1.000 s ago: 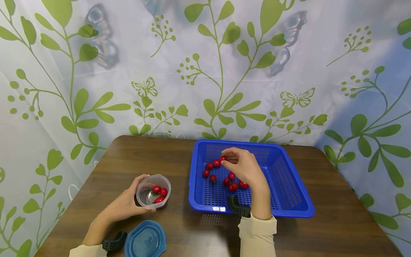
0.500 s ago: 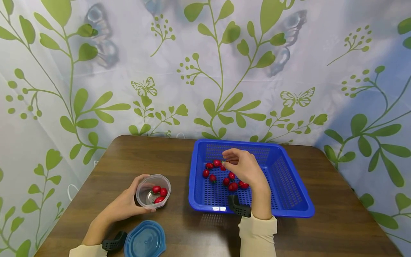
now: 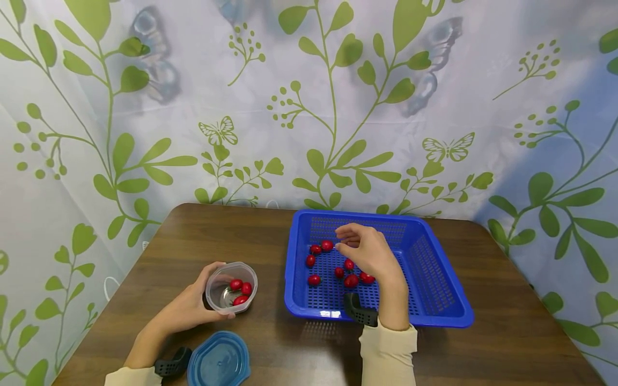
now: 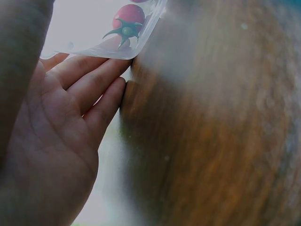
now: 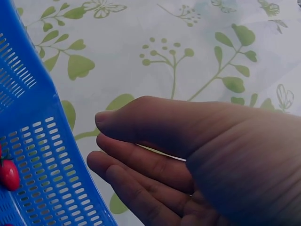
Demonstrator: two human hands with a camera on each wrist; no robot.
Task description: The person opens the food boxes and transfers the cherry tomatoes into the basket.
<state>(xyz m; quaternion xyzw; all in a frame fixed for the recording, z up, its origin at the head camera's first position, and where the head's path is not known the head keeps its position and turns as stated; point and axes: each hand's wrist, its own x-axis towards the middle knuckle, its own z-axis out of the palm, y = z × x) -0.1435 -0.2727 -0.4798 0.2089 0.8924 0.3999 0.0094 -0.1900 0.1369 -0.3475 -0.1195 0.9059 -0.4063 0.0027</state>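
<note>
On the left of the table, my left hand (image 3: 198,303) grips a clear plastic tub (image 3: 211,287), thumb on the near side and fingers round the far side. Three red cherry tomatoes (image 3: 240,300) lie in it; one tomato (image 4: 128,18) shows its green calyx in the left wrist view. Over the blue plastic basket (image 3: 446,273), my right hand (image 3: 369,249) hovers with loosely bent fingers. The right wrist view shows nothing between its thumb and fingers (image 5: 141,160). Several cherry tomatoes (image 3: 351,280) are scattered on the basket floor, left of and below this hand.
A blue lid (image 3: 219,358) lies on the brown wooden table (image 3: 270,343), nearer than the tub and beside the left wrist. Behind the table hangs a pale curtain (image 3: 260,107) with green leaves and butterflies. Each wrist wears a black strap mount (image 3: 359,311).
A tomato at the right fingertips dropped onto the basket floor and then went from that spot. Another tomato now lies nearer the basket's front left. Both hands have stayed nearly still.
</note>
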